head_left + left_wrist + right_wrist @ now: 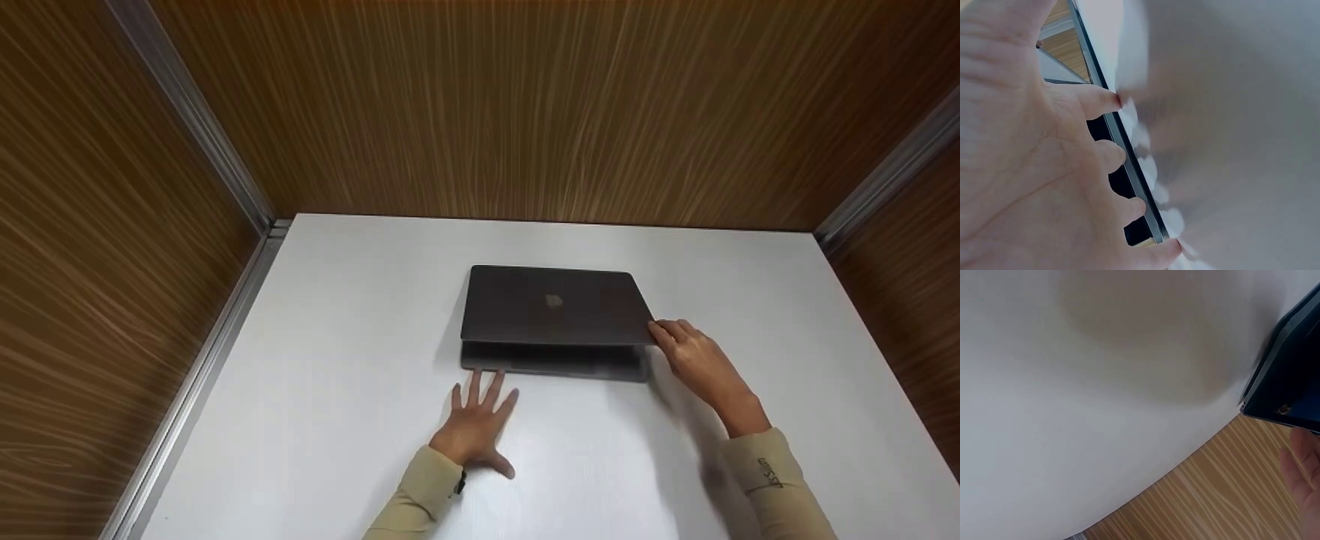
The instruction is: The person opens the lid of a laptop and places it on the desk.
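partly ajar — laptop [555,319] | right hand [701,367] pinches lid [551,304] edge | table [360,337] around

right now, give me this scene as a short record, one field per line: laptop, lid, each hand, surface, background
object: dark laptop
lid: partly open, gap on the person's side
left hand: fingers spread, tips at the front edge of the base; contact unclear
right hand: holds the lid near its front right corner
surface: white tabletop
background: wood-grain panels
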`<state>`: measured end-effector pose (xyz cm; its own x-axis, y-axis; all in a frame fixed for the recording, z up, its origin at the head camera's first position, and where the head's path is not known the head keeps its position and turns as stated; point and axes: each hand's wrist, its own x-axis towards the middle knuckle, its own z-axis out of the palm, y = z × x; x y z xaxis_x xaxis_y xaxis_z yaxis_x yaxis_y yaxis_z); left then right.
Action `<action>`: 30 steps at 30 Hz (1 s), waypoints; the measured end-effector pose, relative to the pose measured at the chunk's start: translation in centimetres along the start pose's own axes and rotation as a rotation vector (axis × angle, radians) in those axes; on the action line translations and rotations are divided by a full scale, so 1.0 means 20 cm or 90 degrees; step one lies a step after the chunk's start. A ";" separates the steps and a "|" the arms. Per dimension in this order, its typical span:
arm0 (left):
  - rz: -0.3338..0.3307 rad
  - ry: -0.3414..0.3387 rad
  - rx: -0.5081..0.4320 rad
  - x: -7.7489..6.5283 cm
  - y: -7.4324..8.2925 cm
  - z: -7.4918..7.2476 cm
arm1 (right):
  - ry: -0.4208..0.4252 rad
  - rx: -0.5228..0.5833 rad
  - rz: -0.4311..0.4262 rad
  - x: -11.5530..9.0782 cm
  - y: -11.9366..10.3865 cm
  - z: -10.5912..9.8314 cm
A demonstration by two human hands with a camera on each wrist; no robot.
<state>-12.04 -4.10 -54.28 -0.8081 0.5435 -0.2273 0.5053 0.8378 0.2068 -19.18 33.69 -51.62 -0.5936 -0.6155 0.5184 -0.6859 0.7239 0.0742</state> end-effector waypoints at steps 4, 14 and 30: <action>0.008 0.010 -0.004 0.00 0.00 0.00 | 0.018 0.009 0.009 0.01 0.00 -0.01; 0.000 0.003 0.001 0.00 -0.01 0.00 | 0.031 0.098 0.067 0.05 0.02 -0.02; 0.003 0.006 -0.002 0.00 -0.01 0.01 | 0.053 0.171 0.146 0.08 0.06 -0.02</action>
<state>-12.09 -4.20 -54.46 -0.8080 0.5475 -0.2177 0.5086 0.8346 0.2115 -20.80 33.76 -50.28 -0.7163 -0.4111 0.5639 -0.6312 0.7263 -0.2723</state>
